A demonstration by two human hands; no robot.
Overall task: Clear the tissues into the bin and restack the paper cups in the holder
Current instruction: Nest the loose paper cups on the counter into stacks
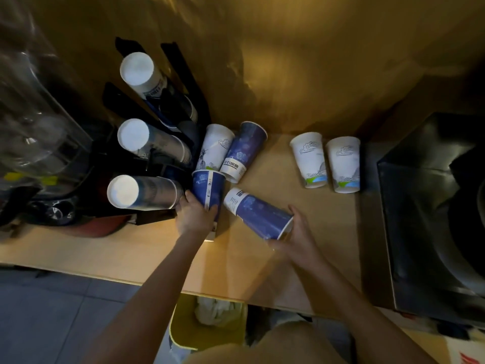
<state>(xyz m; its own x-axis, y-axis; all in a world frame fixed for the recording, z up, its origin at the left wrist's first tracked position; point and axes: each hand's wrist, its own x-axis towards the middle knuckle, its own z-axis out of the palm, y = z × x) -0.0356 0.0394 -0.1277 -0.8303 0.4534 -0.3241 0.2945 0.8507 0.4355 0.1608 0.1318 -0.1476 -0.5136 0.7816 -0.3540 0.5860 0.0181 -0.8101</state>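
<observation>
A black cup holder (183,74) stands at the left with three stacks of cups, white bases toward me. My left hand (195,215) grips a blue paper cup (208,187) standing next to the lowest stack (143,191). My right hand (296,232) holds the rim end of a tilted blue cup (259,212). A white cup (216,147) and a blue cup (244,151) lean by the holder. Two white cups (309,158) (343,164) stand further right. White tissues (214,310) lie in the yellow bin (189,340) below the counter edge.
The wooden counter (131,250) runs left to right against a yellowish wall. A dark metal appliance (425,211) fills the right side. Clear plastic containers (29,122) and dark items crowd the far left. Grey floor tiles show at lower left.
</observation>
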